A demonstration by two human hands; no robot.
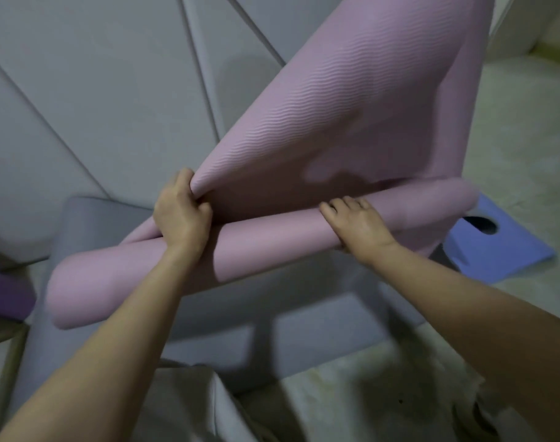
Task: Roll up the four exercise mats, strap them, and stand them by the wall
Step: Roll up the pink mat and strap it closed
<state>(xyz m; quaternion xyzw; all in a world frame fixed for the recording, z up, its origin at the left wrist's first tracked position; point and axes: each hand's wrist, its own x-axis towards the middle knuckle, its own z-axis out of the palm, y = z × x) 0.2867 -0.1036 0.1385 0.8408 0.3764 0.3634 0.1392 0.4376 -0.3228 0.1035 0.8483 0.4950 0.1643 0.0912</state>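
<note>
A pink exercise mat (352,116) is partly rolled: its rolled part runs from lower left to right across the middle, and its ribbed loose end rises toward the top right. My left hand (180,212) grips the roll near its left half, fingers curled over the fold where the loose sheet meets it. On the right half of the roll my right hand (356,223) lies with fingers spread on top and the thumb underneath. A blue mat (498,250) lies flat on the floor at the right. A purple mat (4,291) shows at the left edge.
Behind the mat stands a grey padded wall (97,90) with diagonal seams. A grey cushioned seat (272,301) sits below the roll. Pale floor (527,138) stretches along the right side, and light fabric lies at the bottom.
</note>
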